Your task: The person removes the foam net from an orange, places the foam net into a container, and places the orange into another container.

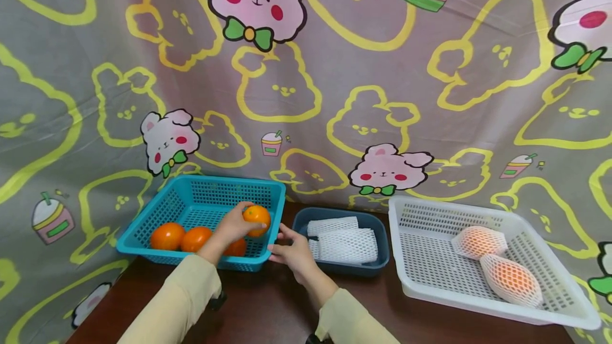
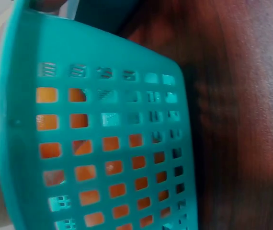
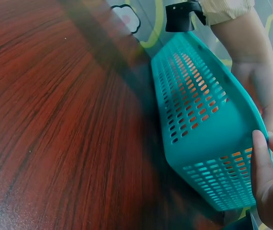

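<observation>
My left hand (image 1: 232, 227) grips an orange (image 1: 258, 218) above the right end of a teal basket (image 1: 201, 187). Below it in that basket lie more oranges, among them one at the left (image 1: 167, 237), one in the middle (image 1: 196, 239) and one partly hidden by my left arm. At the basket's right front corner, the thumb and fingertips of my right hand (image 1: 296, 254) touch the rim. The right wrist view shows its thumb (image 3: 260, 158), nearly straight, against the outer wall. In the left wrist view the basket wall (image 2: 112, 153) hides the held orange.
Right of the teal basket stands a small dark blue basket (image 1: 383, 251) with white foam net sleeves (image 1: 348, 246). Farther right, a white basket (image 1: 416, 280) holds two oranges in foam nets (image 1: 511, 275). A patterned cloth (image 1: 296, 137) hangs behind the brown table (image 1: 268, 307).
</observation>
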